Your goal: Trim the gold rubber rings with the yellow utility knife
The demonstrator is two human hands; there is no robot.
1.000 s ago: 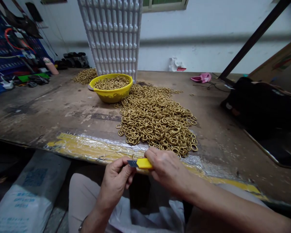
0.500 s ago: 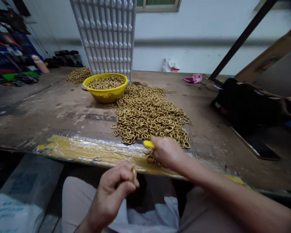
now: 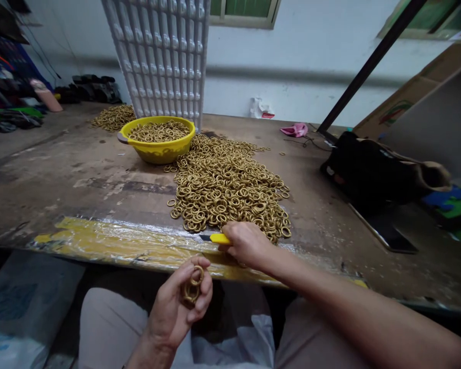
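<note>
Below the table's front edge, my left hand (image 3: 179, 302) is curled around a few brass-coloured rings (image 3: 192, 288), which show between thumb and fingers. My right hand (image 3: 248, 243) is closed on a yellow-handled knife (image 3: 219, 239), its dark blade pointing left. That hand rests at the near edge of a large pile of rings (image 3: 230, 184) on the table. Behind the pile to the left stands a yellow bowl (image 3: 157, 152) filled with similar rings.
A smaller ring heap (image 3: 113, 118) lies at the back left beside an upright ribbed plastic panel (image 3: 161, 61). On the right are a black bag (image 3: 369, 169), a phone (image 3: 388, 230) and a pink cloth (image 3: 295, 129). Yellow tape (image 3: 111, 241) covers the front edge.
My left hand has turned and opened somewhat, showing more rings in it. My right hand has shifted slightly left with the knife, whose blade now shows more clearly. The view has moved a little.
</note>
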